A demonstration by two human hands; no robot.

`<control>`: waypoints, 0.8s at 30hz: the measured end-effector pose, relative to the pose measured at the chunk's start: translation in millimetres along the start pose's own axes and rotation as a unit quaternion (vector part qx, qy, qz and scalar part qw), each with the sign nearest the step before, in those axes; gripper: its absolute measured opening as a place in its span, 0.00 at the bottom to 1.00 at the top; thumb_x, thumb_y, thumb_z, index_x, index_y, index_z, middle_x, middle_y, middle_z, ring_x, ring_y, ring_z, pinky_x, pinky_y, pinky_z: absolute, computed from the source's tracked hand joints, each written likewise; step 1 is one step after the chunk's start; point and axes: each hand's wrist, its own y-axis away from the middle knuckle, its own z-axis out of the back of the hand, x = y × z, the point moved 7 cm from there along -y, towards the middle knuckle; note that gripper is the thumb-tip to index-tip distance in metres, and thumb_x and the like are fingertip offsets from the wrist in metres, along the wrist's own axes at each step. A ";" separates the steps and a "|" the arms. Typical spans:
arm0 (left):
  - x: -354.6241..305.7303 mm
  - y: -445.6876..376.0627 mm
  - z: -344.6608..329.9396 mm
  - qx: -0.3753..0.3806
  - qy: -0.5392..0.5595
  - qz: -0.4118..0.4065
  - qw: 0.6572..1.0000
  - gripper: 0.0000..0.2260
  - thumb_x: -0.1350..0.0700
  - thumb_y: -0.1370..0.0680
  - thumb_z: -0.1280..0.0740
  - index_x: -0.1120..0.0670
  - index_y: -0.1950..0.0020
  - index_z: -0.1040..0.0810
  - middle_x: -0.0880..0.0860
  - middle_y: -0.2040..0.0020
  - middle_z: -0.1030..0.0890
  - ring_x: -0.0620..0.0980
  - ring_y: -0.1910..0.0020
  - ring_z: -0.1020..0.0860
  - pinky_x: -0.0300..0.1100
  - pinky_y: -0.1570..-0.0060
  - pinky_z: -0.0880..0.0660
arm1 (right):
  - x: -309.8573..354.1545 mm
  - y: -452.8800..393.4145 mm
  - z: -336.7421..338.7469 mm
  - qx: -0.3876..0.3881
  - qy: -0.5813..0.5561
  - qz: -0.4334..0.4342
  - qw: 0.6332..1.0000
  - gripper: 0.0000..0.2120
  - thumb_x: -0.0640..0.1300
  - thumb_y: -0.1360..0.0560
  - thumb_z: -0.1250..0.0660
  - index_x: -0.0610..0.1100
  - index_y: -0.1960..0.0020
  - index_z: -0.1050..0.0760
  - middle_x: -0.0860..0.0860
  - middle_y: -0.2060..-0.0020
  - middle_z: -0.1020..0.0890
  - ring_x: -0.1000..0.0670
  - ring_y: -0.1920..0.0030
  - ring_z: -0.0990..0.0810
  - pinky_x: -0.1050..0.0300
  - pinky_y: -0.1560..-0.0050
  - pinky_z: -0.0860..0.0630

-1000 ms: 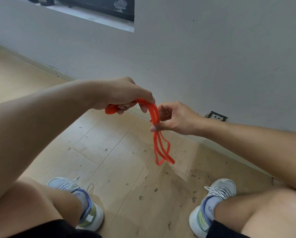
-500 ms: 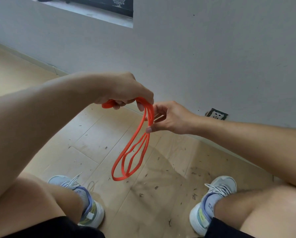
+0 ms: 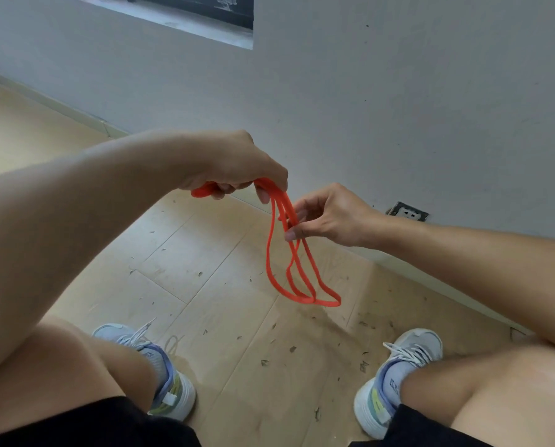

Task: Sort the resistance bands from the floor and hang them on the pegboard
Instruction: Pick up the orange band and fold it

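Observation:
An orange resistance band (image 3: 271,256), folded into several loops, hangs in the air above the wooden floor. My left hand (image 3: 237,166) grips its top end, with a short stub of band sticking out to the left of the fist. Just below and to the right, my right hand (image 3: 327,217) pinches the strands between thumb and fingers. The loops dangle down and swing to the right, clear of the floor. No pegboard is in view.
A grey wall (image 3: 398,91) with a skirting board runs close ahead, with a floor-level socket (image 3: 406,211) at the right. My knees and two pale sneakers (image 3: 160,369) frame the dusty floor (image 3: 224,301) below.
The dangling loops swung from lower left across to the lower right. My right hand's pinch has slid a little lower along the strands. My left hand has kept its grip.

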 end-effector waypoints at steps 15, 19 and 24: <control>-2.9 -5.9 3.1 -0.062 0.033 -0.013 0.997 0.16 0.44 0.25 0.27 0.57 0.63 0.14 0.50 0.74 0.30 0.48 0.72 0.34 0.43 0.69 0.33 | 1.9 1.9 3.2 -0.072 0.035 0.003 0.997 0.13 0.41 0.25 0.24 0.41 0.41 0.15 0.48 0.52 0.11 0.50 0.52 0.12 0.48 0.43 0.15; -3.1 -5.1 3.7 -0.063 0.037 -0.017 0.997 0.17 0.44 0.25 0.27 0.57 0.62 0.14 0.50 0.73 0.30 0.48 0.72 0.34 0.43 0.69 0.33 | 2.8 0.1 0.4 -0.062 0.033 -0.010 0.997 0.13 0.42 0.25 0.24 0.42 0.41 0.15 0.50 0.53 0.12 0.51 0.54 0.12 0.50 0.46 0.15; -10.5 -2.9 1.5 -0.062 0.064 -0.045 0.995 0.17 0.43 0.25 0.28 0.58 0.58 0.14 0.50 0.73 0.32 0.48 0.72 0.34 0.43 0.68 0.32 | 4.2 1.6 -7.5 -0.056 0.043 -0.011 0.997 0.13 0.48 0.24 0.24 0.45 0.42 0.14 0.55 0.54 0.12 0.54 0.52 0.13 0.53 0.42 0.17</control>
